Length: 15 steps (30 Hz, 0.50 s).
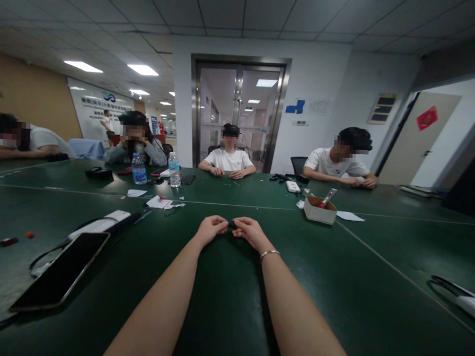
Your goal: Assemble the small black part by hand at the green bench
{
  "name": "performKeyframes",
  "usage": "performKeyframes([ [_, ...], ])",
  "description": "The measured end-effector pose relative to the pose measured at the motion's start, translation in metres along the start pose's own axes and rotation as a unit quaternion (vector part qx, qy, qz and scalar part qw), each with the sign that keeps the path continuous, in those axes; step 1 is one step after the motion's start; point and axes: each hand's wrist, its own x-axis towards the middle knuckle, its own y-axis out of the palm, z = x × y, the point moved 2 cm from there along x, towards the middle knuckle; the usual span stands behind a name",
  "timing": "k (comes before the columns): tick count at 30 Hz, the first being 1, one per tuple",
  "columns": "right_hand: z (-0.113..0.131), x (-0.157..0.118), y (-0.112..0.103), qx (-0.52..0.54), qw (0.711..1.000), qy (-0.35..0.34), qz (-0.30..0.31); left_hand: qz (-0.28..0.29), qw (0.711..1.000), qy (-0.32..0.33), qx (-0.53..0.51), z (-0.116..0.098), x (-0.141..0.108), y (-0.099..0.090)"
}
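Holding small black elongated object (232,225) | grip: left hand (213,229), right hand (251,234) clamped on its ends | held, not yet released

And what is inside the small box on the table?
A slim, partly red item sticks out of the box; its near wall hides the bottom, so anything lying there is unseen.

On the left of the green table (335,289), a dark-screened phone (63,272) lies beside a white device (98,225). Farther across, two labelled bottles (138,172) stand upright near each other. To the right, a small open box (319,215) holds a red-and-clear item (328,198), just beside a white sheet (350,216). At the far edge a person in white (231,160) sits before a glass double door (217,105); a red diamond decoration (427,119) hangs farther right
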Motion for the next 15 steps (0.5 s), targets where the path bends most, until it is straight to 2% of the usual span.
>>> performKeyframes([
  [15,0.000,-0.001,0.001,0.015,1.000,-0.012,-0.012,-0.042,0.998,-0.030,0.034,0.009,0.011,0.002],
])
